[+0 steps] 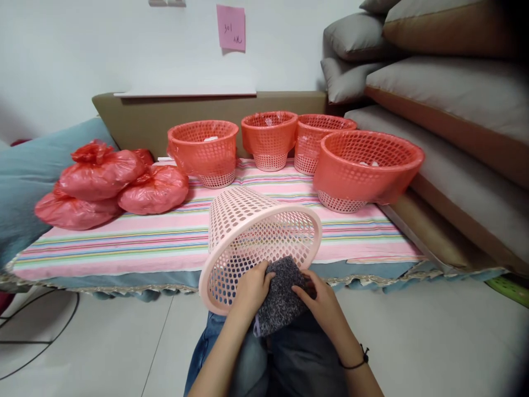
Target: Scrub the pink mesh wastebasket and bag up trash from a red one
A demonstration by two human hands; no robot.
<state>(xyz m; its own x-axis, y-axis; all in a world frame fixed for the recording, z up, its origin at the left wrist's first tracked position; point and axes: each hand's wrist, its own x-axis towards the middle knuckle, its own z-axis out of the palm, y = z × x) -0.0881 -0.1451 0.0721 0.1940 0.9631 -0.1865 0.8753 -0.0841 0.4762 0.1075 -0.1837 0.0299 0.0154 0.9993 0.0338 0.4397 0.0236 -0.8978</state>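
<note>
A pink mesh wastebasket point(248, 218) lies tipped on its side, its mouth facing me, over the couch edge and my knees. In front of its rim is a dark grey speckled cleaning cloth point(281, 300) with a purple edge. My left hand point(254, 286) grips the cloth at its left upper edge, the fingertips partly hidden. On the other side, my right hand point(316, 298) pinches the cloth's right edge between thumb and fingers.
Several wastebaskets lined with red bags, one a nearby lined basket point(343, 173), stand along the back and right. Tied red bags point(101, 173) are piled at left. Stacked cushions point(446, 88) rise on the right. A striped cover point(136, 240) lies over the couch.
</note>
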